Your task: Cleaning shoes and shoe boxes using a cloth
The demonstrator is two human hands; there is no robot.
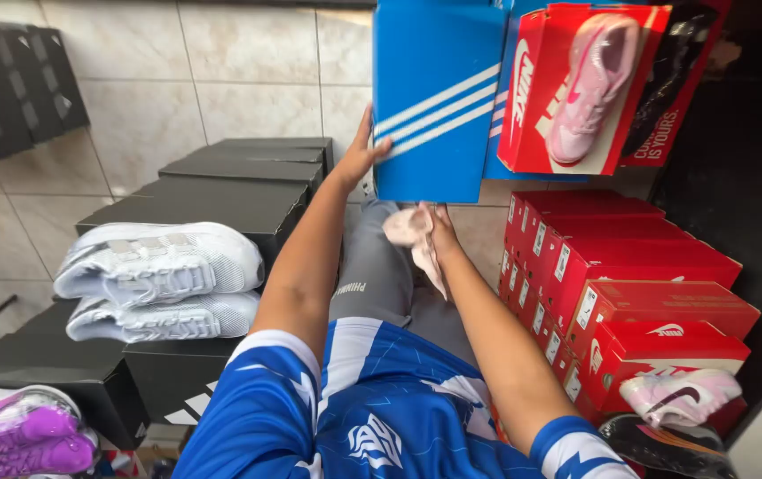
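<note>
A person in a blue-and-white jersey steadies a tall blue cardboard shoebox with white diagonal stripes (pixel 434 98), held up at twelve o'clock in the head camera's view. The left hand (pixel 359 155) lies flat and open against the box's left edge, fingers spread along the cardboard, bracing rather than gripping it. The right hand (pixel 439 226), just under the box's bottom edge, is closed around a crumpled pale pink cloth (pixel 416 235) whose tail hangs down toward the grey trousers. Judging from the cloth's place at the lower rim, the wiping of this box looks to be under way, with its broad striped face above not now touched by the cloth; whether that face has been cleaned cannot be told. Behind the box, at one o'clock, a red shoebox carrying a pink trainer (pixel 576 89) leans against the dark wall. At three to four o'clock a stepped stack of red shoeboxes (pixel 647 293) runs down to another pink-and-white trainer (pixel 683 395). At nine o'clock a pair of white mesh trainers (pixel 159 279) rests on black shoeboxes (pixel 239 195), and a purple trainer (pixel 22 435) shows at seven o'clock on the tiled floor (pixel 8 231).
</note>
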